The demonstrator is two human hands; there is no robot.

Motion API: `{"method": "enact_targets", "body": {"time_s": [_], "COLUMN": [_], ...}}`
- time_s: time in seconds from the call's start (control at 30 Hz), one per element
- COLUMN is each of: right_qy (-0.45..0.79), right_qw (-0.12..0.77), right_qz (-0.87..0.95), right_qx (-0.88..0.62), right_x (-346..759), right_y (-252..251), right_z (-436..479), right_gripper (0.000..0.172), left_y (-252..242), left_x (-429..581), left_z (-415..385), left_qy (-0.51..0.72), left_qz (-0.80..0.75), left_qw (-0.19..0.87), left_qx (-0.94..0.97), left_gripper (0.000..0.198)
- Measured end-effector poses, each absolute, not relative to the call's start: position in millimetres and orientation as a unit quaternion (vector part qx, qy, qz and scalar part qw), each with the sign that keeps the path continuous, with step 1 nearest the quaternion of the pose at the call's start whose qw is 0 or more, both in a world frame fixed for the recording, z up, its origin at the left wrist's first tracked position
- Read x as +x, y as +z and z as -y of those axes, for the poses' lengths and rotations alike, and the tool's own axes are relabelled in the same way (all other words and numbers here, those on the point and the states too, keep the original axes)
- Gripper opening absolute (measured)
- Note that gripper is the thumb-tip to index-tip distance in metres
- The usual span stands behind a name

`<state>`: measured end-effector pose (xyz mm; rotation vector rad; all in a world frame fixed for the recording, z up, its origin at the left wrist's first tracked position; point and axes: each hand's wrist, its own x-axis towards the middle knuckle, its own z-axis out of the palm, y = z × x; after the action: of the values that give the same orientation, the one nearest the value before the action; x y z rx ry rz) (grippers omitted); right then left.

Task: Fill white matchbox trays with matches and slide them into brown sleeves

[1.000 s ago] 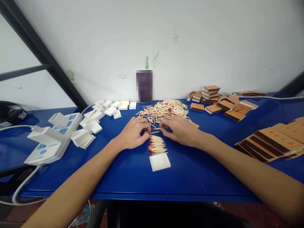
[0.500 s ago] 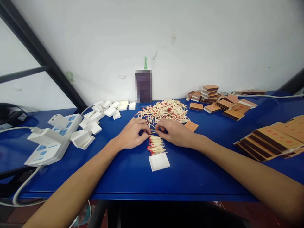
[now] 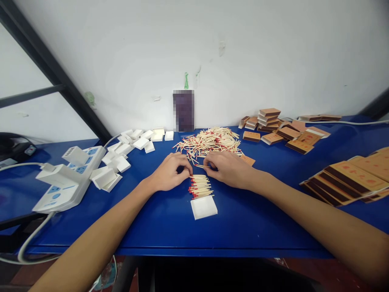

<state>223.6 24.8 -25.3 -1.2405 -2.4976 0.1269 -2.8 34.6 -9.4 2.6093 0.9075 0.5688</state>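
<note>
Pinched between the fingers of my right hand [image 3: 226,169] is a match [image 3: 200,166], its red head pointing left. My left hand [image 3: 172,172] is curled, with thumb and forefinger together at the upper left end of a row of matches [image 3: 201,185]; whether a match is between these fingertips is hidden. The row lies flat, its red heads mostly to the left. Just below it is a white matchbox tray [image 3: 204,207]. Beyond my hands spreads a big loose heap of matches [image 3: 212,142].
White matchbox trays [image 3: 141,143] lie scattered at left, beside a power strip [image 3: 73,182] with plugs and cables. Matchbox sleeves [image 3: 282,136] are piled back right, and more sleeves [image 3: 349,178] overlap at far right. One orange sleeve [image 3: 248,160] shows behind my right hand.
My right hand has drawn slightly away from my left, widening the gap between them. The match in its fingers now stands clear of my left fingertips.
</note>
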Motion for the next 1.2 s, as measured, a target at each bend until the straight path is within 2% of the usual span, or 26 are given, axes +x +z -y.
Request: {"method": "enact_targets", "body": {"time_s": [0.23,0.5,0.77,1.2], "right_qy": [0.034,0.026,-0.002,0.006], "right_qw": [0.181,0.178,0.157,0.174], "right_qz": [0.885,0.891,0.875,0.846], "right_qx": [-0.428,-0.416,-0.457,-0.505], "right_x": [223.8,221.5,222.4,220.8], "right_y": [-26.3,-26.1,-20.2,-24.2], "right_z": [-24.5,-23.2,-19.8,-21.7], "right_gripper": [0.010,0.012,0.011,0.011], "left_y": [-16.5,-21.1,-19.6,-16.3], "left_x": [-4.1,-6.5,-7.2,-4.4], "left_z": [-41.0,-46.4,-44.9,-39.0], "left_qy": [0.227,0.167,0.162,0.154], "left_qz": [-0.365,-0.388,-0.386,-0.342], "left_qw": [0.112,0.033,0.025,0.061], "left_qx": [0.896,0.906,0.908,0.925], "left_gripper": [0.025,0.035,0.034,0.035]}}
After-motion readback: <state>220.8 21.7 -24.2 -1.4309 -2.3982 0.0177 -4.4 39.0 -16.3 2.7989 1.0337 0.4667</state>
